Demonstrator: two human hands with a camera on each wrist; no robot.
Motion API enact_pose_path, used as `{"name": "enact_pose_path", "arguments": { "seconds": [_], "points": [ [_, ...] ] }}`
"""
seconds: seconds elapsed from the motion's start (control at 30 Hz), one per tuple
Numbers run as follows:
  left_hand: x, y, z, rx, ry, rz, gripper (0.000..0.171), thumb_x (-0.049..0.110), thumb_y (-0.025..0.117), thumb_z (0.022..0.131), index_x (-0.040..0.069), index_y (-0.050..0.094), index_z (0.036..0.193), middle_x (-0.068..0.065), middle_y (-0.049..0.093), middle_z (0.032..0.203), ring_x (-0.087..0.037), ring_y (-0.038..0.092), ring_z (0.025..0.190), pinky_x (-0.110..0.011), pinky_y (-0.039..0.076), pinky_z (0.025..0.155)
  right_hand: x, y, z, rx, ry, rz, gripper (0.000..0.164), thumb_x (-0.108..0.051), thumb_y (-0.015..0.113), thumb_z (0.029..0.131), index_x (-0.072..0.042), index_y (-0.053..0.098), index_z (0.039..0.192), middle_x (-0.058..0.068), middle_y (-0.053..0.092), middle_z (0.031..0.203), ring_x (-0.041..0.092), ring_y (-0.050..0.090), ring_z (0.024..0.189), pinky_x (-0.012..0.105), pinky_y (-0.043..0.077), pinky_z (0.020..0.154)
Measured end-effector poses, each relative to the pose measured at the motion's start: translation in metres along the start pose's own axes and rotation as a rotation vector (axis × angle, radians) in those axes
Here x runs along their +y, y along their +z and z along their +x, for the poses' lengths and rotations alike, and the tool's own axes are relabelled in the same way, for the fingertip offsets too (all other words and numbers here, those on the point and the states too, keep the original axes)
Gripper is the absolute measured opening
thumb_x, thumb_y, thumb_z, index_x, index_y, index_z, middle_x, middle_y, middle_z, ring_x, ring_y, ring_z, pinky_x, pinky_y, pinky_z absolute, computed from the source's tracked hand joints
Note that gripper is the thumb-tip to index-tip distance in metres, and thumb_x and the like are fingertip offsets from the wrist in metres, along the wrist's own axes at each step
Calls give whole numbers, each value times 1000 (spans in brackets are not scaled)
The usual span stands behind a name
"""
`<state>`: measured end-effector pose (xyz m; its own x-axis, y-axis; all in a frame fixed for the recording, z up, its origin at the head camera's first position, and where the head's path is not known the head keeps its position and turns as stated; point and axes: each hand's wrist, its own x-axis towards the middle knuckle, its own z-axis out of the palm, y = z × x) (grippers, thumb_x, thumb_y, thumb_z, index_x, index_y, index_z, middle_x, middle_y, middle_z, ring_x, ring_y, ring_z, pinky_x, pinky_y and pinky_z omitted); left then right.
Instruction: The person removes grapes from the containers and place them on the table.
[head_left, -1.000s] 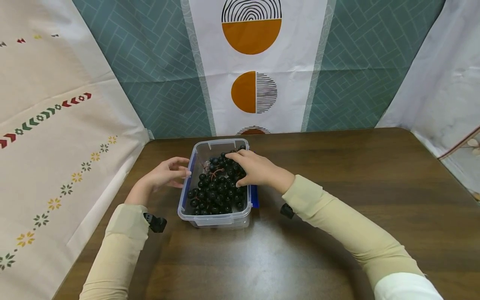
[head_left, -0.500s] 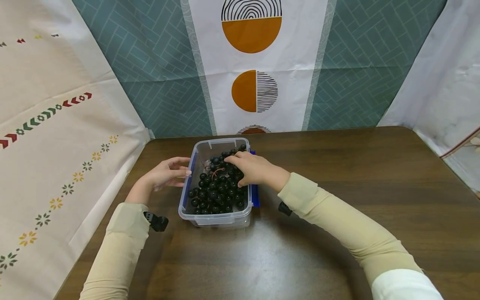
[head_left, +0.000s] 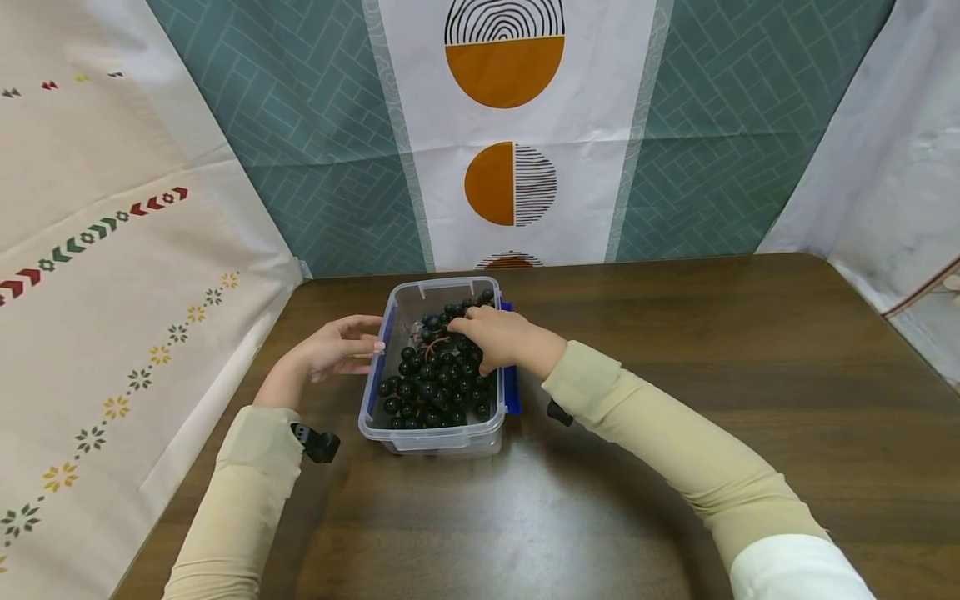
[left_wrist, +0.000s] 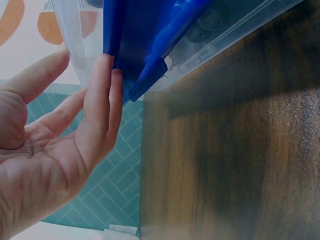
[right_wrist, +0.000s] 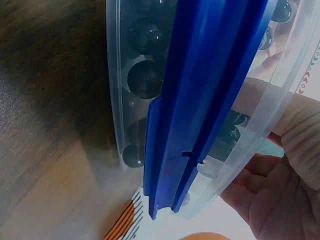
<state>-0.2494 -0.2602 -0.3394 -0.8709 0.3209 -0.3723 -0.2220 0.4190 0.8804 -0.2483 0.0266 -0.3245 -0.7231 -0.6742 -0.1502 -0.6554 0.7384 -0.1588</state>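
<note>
A bunch of dark grapes [head_left: 435, 392] with a reddish stem lies in a clear plastic box [head_left: 431, 442] with blue side latches. My right hand [head_left: 506, 337] reaches over the box's right wall, its fingers and thumb curved over the grapes at the back right. In the right wrist view the thumb dips in behind the clear wall, and the fingertips are partly hidden. My left hand [head_left: 337, 346] stands at the box's left side. Its long, loose fingers [left_wrist: 97, 107] touch the left blue latch [left_wrist: 145, 75] in the left wrist view, with the thumb beside the rim.
The box stands on a dark brown wooden table [head_left: 675, 375], toward its back left. Behind the table's far edge hangs a teal and white patterned cloth [head_left: 337, 167]. A cream embroidered cloth [head_left: 112, 317] borders the left side.
My right hand and forearm have shifted slightly left and down over the grapes. The left hand stays at the box's left side, and the box has hardly moved.
</note>
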Motion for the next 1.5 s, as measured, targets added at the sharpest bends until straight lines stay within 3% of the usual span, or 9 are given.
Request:
{"name": "enact_pose_path", "arguments": {
  "seconds": [0.63,1.0,1.33,1.5],
  "points": [
    [-4,2,1,-10,-14,-37,68,12,58,95,7,20,151,-29,32,145,-23,54,114,-36,52,89,3,0,12,-142,-57,-38,70,-16,80,77,-17,48,139,10,50,137,27,50,122,40,45,97],
    [-7,-1,0,-14,-15,-43,70,14,59,95,9,19,151,-28,30,146,-29,49,121,-38,50,91,2,-5,17,-210,-46,-2,69,-16,80,77,-19,49,139,6,52,137,25,55,115,39,48,91],
    [-4,-2,-1,-6,-14,-48,69,12,59,94,8,20,151,-28,31,145,-22,54,113,-37,51,90,5,-6,17,-197,-48,23,60,-16,80,77,-20,54,132,7,54,134,22,58,102,36,50,83],
    [-3,-1,0,-15,-14,-49,69,12,58,95,9,19,151,-28,29,146,-28,49,121,-38,51,91,7,-6,17,-194,-48,22,56,-16,80,77,-20,56,128,7,56,131,21,58,99,35,49,79]
  ]
}}
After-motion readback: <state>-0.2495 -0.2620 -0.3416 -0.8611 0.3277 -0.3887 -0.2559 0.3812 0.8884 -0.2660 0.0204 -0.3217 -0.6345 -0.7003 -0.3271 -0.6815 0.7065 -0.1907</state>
